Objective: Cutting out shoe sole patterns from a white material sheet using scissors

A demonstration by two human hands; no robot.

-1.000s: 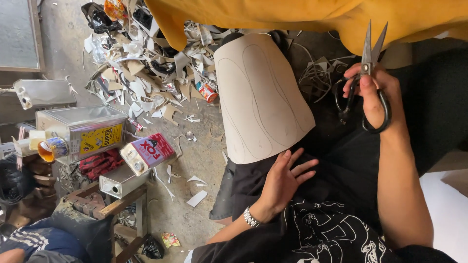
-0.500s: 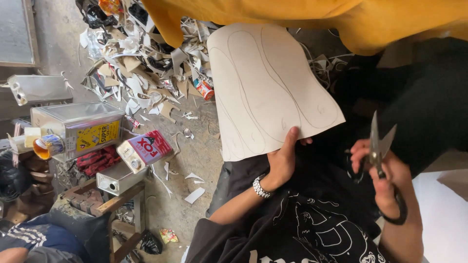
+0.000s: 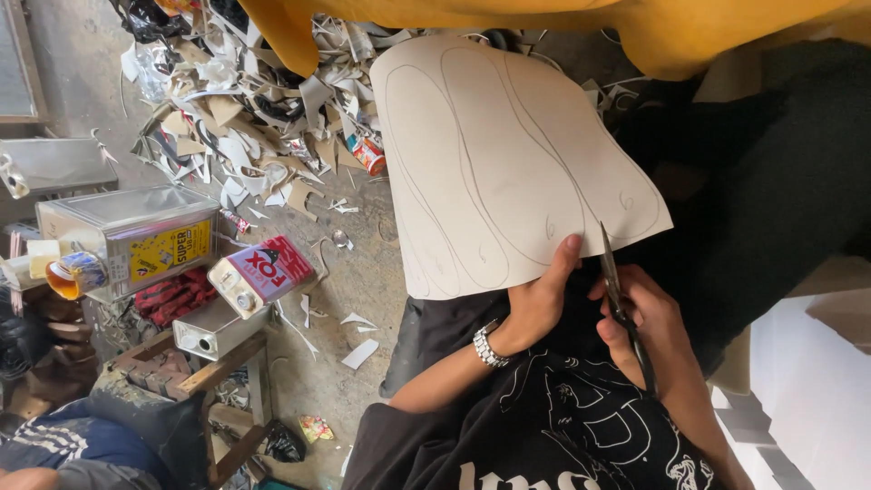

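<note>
My left hand grips the near edge of a pale cardboard sheet with several long rounded outlines pencilled on it. A metal watch sits on that wrist. My right hand holds a pair of scissors, whose blades meet the sheet's near edge just right of my left thumb. The sheet is raised over my lap, above dark trousers and a black printed shirt.
A heap of cardboard and paper scraps lies on the concrete floor. Metal tins and a red and white can stand at the left on a low wooden stand. Yellow cloth hangs across the top.
My left hand took the sheet's near edge and lifted it nearer. My right hand brought the scissors down from the upper right to that edge.
</note>
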